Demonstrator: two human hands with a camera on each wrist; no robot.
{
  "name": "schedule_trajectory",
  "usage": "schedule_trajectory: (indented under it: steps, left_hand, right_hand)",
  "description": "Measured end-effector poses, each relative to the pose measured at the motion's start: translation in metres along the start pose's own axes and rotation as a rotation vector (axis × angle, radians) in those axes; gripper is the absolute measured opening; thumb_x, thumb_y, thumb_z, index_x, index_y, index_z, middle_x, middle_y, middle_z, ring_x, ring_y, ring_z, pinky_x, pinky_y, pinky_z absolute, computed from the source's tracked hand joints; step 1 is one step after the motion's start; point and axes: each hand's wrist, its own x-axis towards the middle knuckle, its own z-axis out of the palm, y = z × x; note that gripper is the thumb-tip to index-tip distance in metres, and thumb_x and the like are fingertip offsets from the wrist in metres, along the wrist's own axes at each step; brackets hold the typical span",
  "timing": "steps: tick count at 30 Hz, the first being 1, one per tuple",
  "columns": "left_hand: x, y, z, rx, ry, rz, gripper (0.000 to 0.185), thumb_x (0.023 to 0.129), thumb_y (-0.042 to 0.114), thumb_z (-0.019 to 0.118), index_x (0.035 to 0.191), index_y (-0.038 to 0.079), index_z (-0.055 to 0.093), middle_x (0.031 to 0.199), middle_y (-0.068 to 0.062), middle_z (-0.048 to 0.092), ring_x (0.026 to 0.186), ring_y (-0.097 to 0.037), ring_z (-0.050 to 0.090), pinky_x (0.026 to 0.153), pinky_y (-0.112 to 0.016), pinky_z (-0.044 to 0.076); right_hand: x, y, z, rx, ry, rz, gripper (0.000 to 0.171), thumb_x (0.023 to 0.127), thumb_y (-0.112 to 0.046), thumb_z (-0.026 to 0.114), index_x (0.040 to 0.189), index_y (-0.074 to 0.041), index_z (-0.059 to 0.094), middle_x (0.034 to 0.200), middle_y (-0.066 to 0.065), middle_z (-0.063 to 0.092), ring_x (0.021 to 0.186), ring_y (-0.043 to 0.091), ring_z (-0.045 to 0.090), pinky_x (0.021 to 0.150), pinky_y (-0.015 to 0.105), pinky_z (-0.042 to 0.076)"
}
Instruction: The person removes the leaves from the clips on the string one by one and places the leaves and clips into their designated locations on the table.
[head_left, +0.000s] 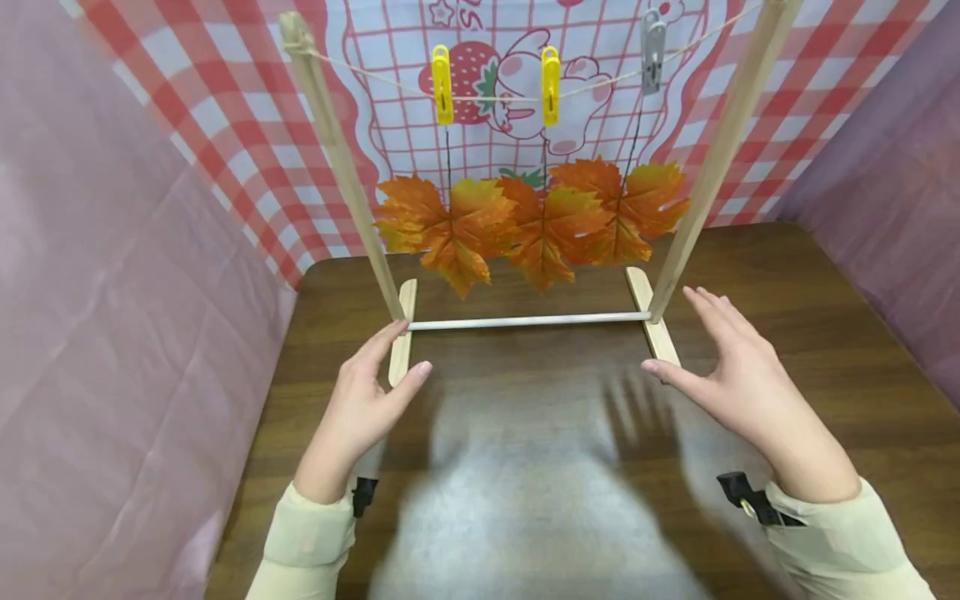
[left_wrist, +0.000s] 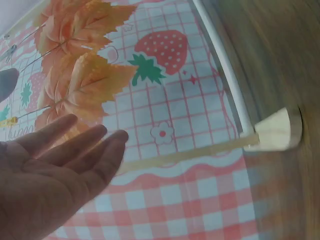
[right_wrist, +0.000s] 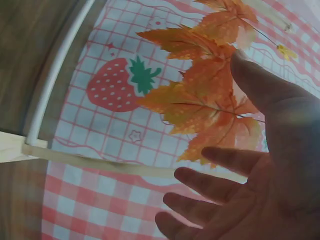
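A small wooden drying rack (head_left: 528, 319) stands on the brown table (head_left: 825, 333), with two slanted posts and a string across the top. Three orange maple leaves (head_left: 540, 218) hang from the string by two yellow clothespins (head_left: 442, 83) and a grey clothespin (head_left: 653, 39). My left hand (head_left: 375, 392) is open beside the rack's left foot (head_left: 402, 342), fingers close to it. My right hand (head_left: 723, 367) is open beside the right foot (head_left: 654, 321), thumb near its front end. Neither hand holds anything. Both wrist views show an open palm (left_wrist: 55, 170) (right_wrist: 260, 165) facing the leaves (left_wrist: 80, 75) (right_wrist: 210, 95).
A red-and-white checked cloth with a strawberry print (head_left: 480, 100) hangs behind the rack. Pink fabric walls (head_left: 112, 317) close in the left and right sides. Bare table lies in front of the rack, between my hands.
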Motion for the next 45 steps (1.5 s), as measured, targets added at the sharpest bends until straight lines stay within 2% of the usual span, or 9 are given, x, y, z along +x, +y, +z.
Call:
schedule_trajectory:
  steps: [4, 9, 14, 19, 25, 28, 33, 38, 45]
  left_hand:
    - [0.006, 0.006, 0.003, -0.103, 0.019, 0.037, 0.053, 0.082, 0.039, 0.064, 0.131, 0.025, 0.047, 0.129, 0.005, 0.048, 0.115, -0.013, 0.045, 0.091, -0.037, 0.037]
    - [0.011, 0.012, 0.007, -0.163, 0.038, 0.075, 0.047, 0.083, 0.034, 0.065, 0.127, 0.023, 0.052, 0.122, 0.006, 0.053, 0.108, -0.013, 0.049, 0.088, -0.036, 0.04]
    - [0.017, 0.018, 0.011, -0.185, 0.025, 0.106, 0.046, 0.083, 0.031, 0.066, 0.125, 0.017, 0.054, 0.122, 0.006, 0.053, 0.109, -0.014, 0.049, 0.089, -0.035, 0.039]
    - [0.021, 0.027, 0.015, -0.212, 0.02, 0.125, 0.043, 0.082, 0.026, 0.067, 0.123, 0.016, 0.056, 0.12, 0.008, 0.054, 0.101, -0.011, 0.053, 0.085, -0.034, 0.042]
    - [0.026, 0.057, 0.012, -0.282, 0.044, 0.192, 0.036, 0.08, 0.005, 0.068, 0.115, -0.001, 0.059, 0.112, -0.009, 0.06, 0.095, -0.019, 0.057, 0.083, -0.038, 0.044]
    - [0.026, 0.073, 0.008, -0.292, 0.025, 0.174, 0.035, 0.079, 0.001, 0.067, 0.113, -0.004, 0.059, 0.111, -0.013, 0.06, 0.096, -0.025, 0.057, 0.084, -0.04, 0.043]
    - [0.03, 0.083, 0.008, -0.33, -0.023, 0.117, 0.036, 0.081, 0.004, 0.066, 0.116, -0.002, 0.058, 0.114, -0.01, 0.059, 0.099, -0.025, 0.055, 0.086, -0.04, 0.041]
    - [0.036, 0.087, 0.011, -0.385, -0.042, 0.107, 0.037, 0.082, 0.006, 0.066, 0.117, 0.0, 0.058, 0.114, -0.008, 0.059, 0.098, -0.018, 0.055, 0.085, -0.037, 0.043]
    - [0.047, 0.097, 0.015, -0.479, -0.036, 0.129, 0.034, 0.081, 0.0, 0.065, 0.114, -0.007, 0.057, 0.11, -0.013, 0.06, 0.098, -0.022, 0.057, 0.085, -0.039, 0.043]
  right_hand:
    - [0.003, -0.006, -0.005, 0.033, 0.071, -0.057, 0.087, 0.067, -0.039, 0.079, 0.141, -0.029, 0.032, 0.139, 0.004, 0.036, 0.127, 0.028, 0.03, 0.098, 0.048, 0.026]
    - [0.01, -0.013, -0.01, 0.032, 0.184, -0.143, 0.082, 0.064, -0.03, 0.082, 0.136, -0.029, 0.042, 0.129, -0.001, 0.049, 0.115, 0.019, 0.046, 0.094, 0.03, 0.034]
    - [0.017, -0.018, -0.013, 0.056, 0.224, -0.163, 0.073, 0.064, -0.028, 0.082, 0.129, -0.027, 0.051, 0.123, -0.003, 0.054, 0.111, 0.016, 0.049, 0.092, 0.023, 0.034]
    - [0.024, -0.024, -0.016, 0.066, 0.228, -0.181, 0.067, 0.065, -0.026, 0.082, 0.126, -0.023, 0.055, 0.12, -0.002, 0.056, 0.109, 0.016, 0.05, 0.09, 0.021, 0.034]
    - [0.031, -0.038, -0.022, 0.107, 0.24, -0.147, 0.06, 0.067, -0.027, 0.081, 0.122, -0.027, 0.058, 0.112, -0.004, 0.061, 0.1, 0.012, 0.055, 0.081, 0.014, 0.036]
    - [0.034, -0.044, -0.024, 0.145, 0.236, -0.131, 0.056, 0.068, -0.025, 0.08, 0.12, -0.027, 0.059, 0.109, -0.007, 0.061, 0.096, 0.007, 0.056, 0.078, 0.014, 0.039]
    - [0.038, -0.055, -0.028, 0.234, 0.233, -0.105, 0.049, 0.07, -0.017, 0.079, 0.115, -0.027, 0.063, 0.104, -0.007, 0.063, 0.087, 0.007, 0.054, 0.075, 0.015, 0.041]
    - [0.043, -0.06, -0.033, 0.294, 0.271, -0.135, 0.043, 0.07, -0.009, 0.078, 0.111, -0.02, 0.066, 0.1, 0.0, 0.065, 0.084, 0.009, 0.057, 0.074, 0.016, 0.043]
    - [0.053, -0.065, -0.04, 0.37, 0.307, -0.146, 0.04, 0.069, -0.003, 0.077, 0.107, -0.012, 0.068, 0.099, 0.008, 0.066, 0.085, 0.013, 0.061, 0.075, 0.019, 0.045]
